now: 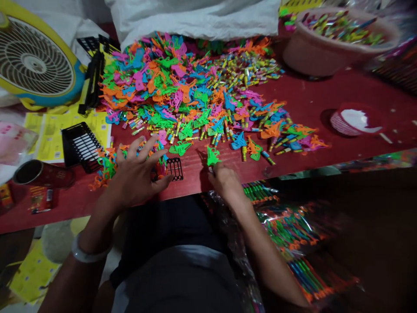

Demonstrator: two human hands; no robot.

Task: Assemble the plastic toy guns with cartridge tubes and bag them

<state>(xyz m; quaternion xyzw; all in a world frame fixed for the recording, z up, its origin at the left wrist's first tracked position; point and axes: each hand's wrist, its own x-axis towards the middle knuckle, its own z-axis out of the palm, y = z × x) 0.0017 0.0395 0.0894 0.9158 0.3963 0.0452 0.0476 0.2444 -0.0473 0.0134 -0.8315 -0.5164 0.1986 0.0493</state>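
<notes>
My left hand (138,169) is spread palm down over a small group of colourful plastic pieces (109,167) near the table's front edge, with its fingers apart. Just right of its fingertips lies a small black rack (175,169). My right hand (224,176) is closed on a green plastic piece (213,155) that sticks up above its fingers, at the front edge. Beyond both hands spreads a large heap of orange, green, blue and pink plastic pieces (163,82), with small yellow-banded tubes (243,69) mixed in at its right.
A fan (35,56) stands at the far left, near a black tray (81,145) and a dark cup (42,174). A pink tub (312,52) and a small red basket (347,124) stand at the right. Packed colourful items (296,226) lie below the table.
</notes>
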